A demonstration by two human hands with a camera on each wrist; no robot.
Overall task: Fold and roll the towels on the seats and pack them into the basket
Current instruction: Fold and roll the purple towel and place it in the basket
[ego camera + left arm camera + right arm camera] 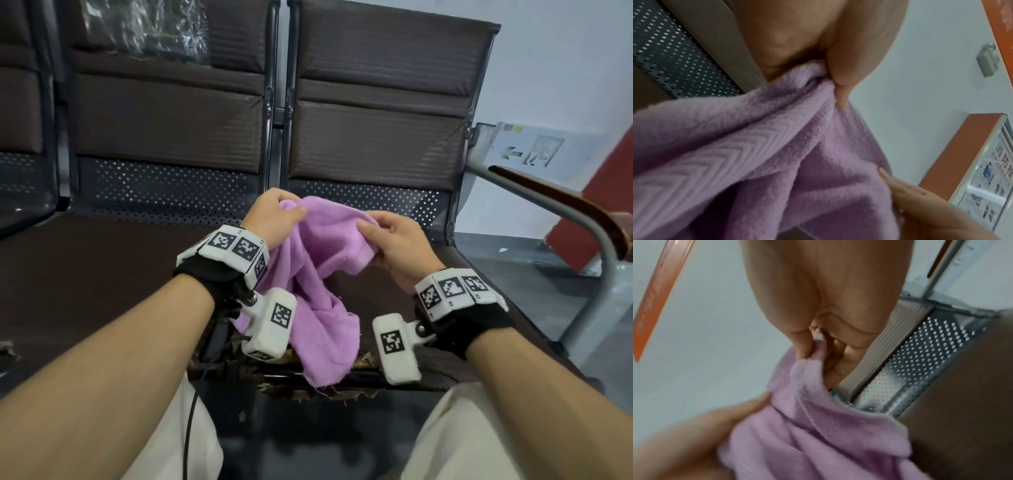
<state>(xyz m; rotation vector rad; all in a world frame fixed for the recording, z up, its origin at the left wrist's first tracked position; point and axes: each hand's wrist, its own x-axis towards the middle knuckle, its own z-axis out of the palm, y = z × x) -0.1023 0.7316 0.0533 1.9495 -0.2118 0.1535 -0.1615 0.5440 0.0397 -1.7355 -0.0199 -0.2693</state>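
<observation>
A purple towel (318, 274) hangs crumpled between both hands above the dark brown seat (102, 274), its lower end draping over the seat's worn front edge. My left hand (274, 216) grips the towel's upper left part with curled fingers. My right hand (387, 236) pinches the upper right edge between thumb and fingers. The left wrist view shows the towel (756, 154) bunched under my left thumb (844, 81). In the right wrist view the towel (818, 434) edge is pinched at my right fingers (807, 340). No basket is in view.
A row of brown padded seats with perforated metal backs (171, 120) faces me. A clear plastic bag (147, 31) leans on the left seat's backrest. A metal armrest with a wooden top (565, 212) stands at the right, beside a white wall.
</observation>
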